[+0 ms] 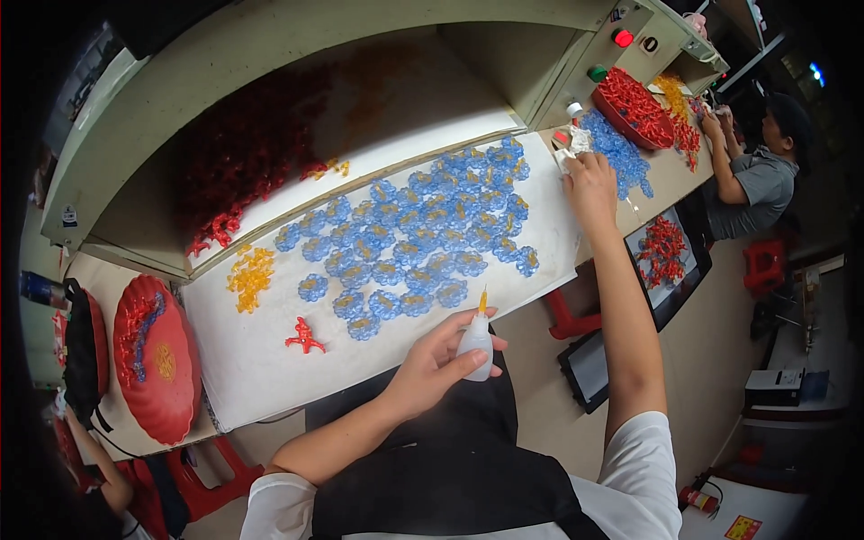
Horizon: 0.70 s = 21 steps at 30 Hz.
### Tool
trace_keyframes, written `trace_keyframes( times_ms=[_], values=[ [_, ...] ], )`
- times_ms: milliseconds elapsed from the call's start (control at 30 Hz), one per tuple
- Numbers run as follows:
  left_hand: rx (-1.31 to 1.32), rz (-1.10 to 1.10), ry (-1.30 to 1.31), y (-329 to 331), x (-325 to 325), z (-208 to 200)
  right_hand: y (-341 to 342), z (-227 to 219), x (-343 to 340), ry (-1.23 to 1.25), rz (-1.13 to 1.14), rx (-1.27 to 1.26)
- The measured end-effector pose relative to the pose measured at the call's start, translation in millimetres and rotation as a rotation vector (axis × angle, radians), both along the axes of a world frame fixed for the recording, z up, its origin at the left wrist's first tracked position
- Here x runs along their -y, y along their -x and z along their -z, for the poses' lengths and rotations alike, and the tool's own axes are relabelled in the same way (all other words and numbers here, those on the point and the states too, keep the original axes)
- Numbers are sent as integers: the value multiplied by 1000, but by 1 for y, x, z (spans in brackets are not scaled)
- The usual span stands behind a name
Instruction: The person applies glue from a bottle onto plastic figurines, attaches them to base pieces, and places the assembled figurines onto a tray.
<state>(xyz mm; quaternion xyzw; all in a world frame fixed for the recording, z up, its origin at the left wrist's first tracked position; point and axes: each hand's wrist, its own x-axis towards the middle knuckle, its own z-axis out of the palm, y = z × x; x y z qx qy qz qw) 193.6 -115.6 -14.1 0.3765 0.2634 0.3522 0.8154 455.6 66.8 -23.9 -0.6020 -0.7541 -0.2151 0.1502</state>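
Observation:
My left hand (438,360) is closed around a small white squeeze bottle (477,340) with a yellow nozzle pointing up, held just off the near edge of the white work board (261,360). My right hand (589,184) reaches far to the right end of the board and rests on crumpled white paper (572,144) beside a heap of blue plastic pieces (621,148). Several blue translucent flower-shaped pieces (423,238) lie spread over the board. A single red piece (304,337) and a small yellow pile (251,277) lie at the board's left.
A red tray (155,360) with a few pieces sits at the left. Another red tray (634,108) heaped with red pieces stands at the far right. Red pieces (243,162) fill the recessed shelf behind. A person (756,171) works at the right. Dark trays (666,261) lie below.

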Motion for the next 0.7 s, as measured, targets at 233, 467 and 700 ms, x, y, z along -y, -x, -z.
trace_keyframes(
  times_ms=[233,467,700],
  values=[
    [90,-86,60,4,2,4,-10,9,-8,-41,-123,-123],
    [-15,-242,29,7,-2,9,6,-18,6,-54,-101,-810],
    [-46,-394,-88,12,-3,7,93,-34,133,588,-448,-1530]
  ],
)
